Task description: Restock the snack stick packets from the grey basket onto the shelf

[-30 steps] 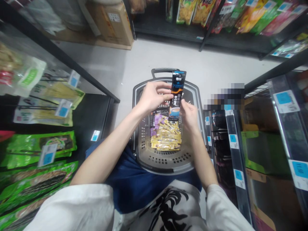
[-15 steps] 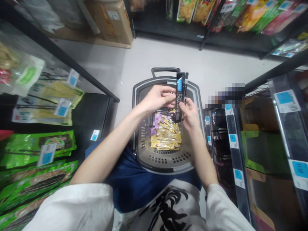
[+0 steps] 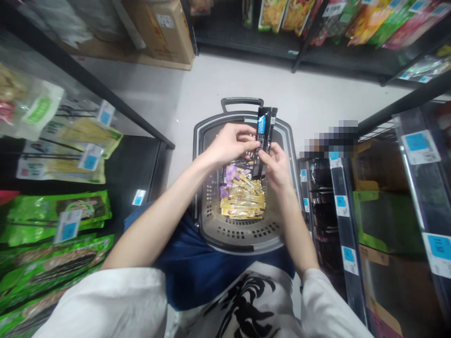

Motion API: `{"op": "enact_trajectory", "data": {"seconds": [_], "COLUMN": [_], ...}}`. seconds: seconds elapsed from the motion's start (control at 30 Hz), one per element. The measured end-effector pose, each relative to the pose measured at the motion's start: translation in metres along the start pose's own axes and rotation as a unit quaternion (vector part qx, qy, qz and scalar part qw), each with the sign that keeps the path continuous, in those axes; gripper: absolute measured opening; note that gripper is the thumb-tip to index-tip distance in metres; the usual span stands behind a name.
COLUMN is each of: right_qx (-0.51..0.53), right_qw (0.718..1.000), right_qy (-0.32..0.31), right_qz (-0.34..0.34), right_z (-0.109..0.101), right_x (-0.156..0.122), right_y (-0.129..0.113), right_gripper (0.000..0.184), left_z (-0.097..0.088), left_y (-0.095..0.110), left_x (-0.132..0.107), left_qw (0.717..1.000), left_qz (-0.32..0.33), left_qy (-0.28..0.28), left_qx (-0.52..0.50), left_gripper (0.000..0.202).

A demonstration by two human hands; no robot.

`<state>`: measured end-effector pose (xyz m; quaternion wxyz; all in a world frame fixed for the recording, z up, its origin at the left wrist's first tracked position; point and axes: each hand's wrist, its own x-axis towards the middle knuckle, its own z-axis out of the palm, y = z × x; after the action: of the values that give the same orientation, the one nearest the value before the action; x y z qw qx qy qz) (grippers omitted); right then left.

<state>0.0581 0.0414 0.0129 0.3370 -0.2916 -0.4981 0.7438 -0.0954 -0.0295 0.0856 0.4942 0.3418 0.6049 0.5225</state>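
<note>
A long black sachet (image 3: 262, 127) with a blue label stands upright above a grey shopping basket (image 3: 211, 234). My left hand (image 3: 229, 143) pinches its left side with thumb and fingers. My right hand (image 3: 276, 164) grips its lower end from the right. A second black packet edge shows just behind it. Below the hands, several yellow, purple and black sachets (image 3: 243, 197) lie piled in the basket, which rests on the floor against my knees.
Shelving stands on both sides: green snack bags (image 3: 59, 213) with blue price tags on the left, black shelf rails with blue tags (image 3: 348, 256) on the right. A cardboard box (image 3: 162, 28) and more snack shelves lie beyond the pale floor (image 3: 169, 98).
The black sachet has turned from showing its printed face to showing its narrow edge or back. Both hands stay on it above the basket and have drawn slightly closer.
</note>
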Motion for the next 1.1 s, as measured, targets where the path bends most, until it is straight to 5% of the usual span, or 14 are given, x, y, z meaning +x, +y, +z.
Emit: {"op": "enact_trajectory", "data": {"seconds": [0.13,0.4,0.67,0.9,1.1], "right_qx": [-0.037,-0.030,-0.018,0.006,0.068], "right_qw": [0.999,0.995,0.996,0.996,0.996], "right_qy": [-0.028,0.092,0.090,0.083,0.059], "right_qz": [-0.015,-0.024,-0.005,-0.016,0.003], "right_z": [0.001,0.003,0.000,-0.002,-0.003], "right_x": [-0.002,0.002,0.004,0.004,0.009], "right_y": [0.000,0.000,-0.001,0.001,0.006], "right_gripper": [0.040,0.058,0.060,0.062,0.066], "left_z": [-0.003,-0.006,-0.009,-0.006,-0.011], "left_y": [-0.001,0.005,0.002,0.000,-0.013], "left_x": [0.001,0.000,0.003,-0.002,0.008], "left_qw": [0.999,0.995,0.994,0.997,0.984], "left_qz": [0.030,0.053,0.054,-0.054,0.073], "left_qy": [0.009,-0.015,-0.008,-0.056,0.013], "left_qx": [0.044,0.082,0.094,0.024,0.160], "left_gripper": [0.030,0.024,0.022,0.023,0.050]}}
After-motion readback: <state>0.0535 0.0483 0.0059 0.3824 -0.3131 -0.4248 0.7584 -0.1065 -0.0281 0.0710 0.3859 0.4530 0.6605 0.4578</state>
